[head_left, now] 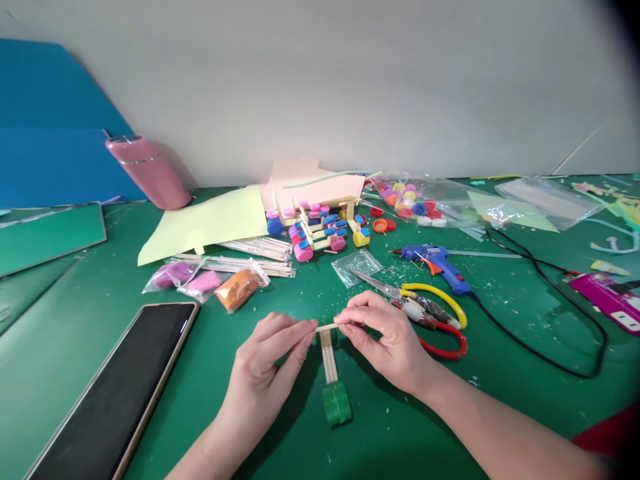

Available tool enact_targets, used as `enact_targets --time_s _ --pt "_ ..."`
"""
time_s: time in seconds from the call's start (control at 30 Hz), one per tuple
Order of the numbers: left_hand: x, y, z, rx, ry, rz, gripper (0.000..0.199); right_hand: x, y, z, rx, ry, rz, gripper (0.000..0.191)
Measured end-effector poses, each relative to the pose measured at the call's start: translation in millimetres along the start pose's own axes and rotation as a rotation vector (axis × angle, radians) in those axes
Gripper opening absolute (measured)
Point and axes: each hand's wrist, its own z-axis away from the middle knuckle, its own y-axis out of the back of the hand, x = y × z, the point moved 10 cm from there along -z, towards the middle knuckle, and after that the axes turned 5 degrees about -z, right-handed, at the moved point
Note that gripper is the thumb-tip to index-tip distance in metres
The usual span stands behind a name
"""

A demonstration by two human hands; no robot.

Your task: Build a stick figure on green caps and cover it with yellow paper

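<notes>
Between my two hands is a short pale wooden stick [327, 327], held level by its ends. My left hand [270, 363] pinches the left end with thumb and fingers. The right end sits between the thumb and fingertips of my right hand [389, 341]. Just under this stick is a strip of wooden sticks [329, 363] laid side by side. A round green piece [337, 404] is at its near end. More green shows at its far end, partly hidden by my fingers; I cannot tell whether the held stick touches the strip.
Scissors [380, 285] and a blue glue gun [434, 259] with a black cord lie right. A phone [115, 393] is at left, near bagged orange clay [241, 288]. Behind are colourful stick-and-cap models [320, 233], a bag of caps [415, 200] and a pink bottle [149, 173].
</notes>
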Motion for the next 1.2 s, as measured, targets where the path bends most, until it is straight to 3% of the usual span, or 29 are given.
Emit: enact_targets --time_s 0.67,0.83,0.97,1.2 --pt "-1 0.7 1 0.007 0.001 -0.031 0.020 -4 2 0 0.017 0.026 -0.016 0.017" --pt "-4 1.9 4 -0.007 0.060 -0.060 0.031 1 18 3 0.142 -0.020 -0.059 0.023" --pt "-10 7.0 7 0.000 0.134 -0.027 0.025 11 34 6 0.276 -0.073 -0.112 0.017" --pt "-35 24.4 15 0.134 0.278 -0.103 0.019 18 55 6 0.433 -0.057 -0.117 0.012"
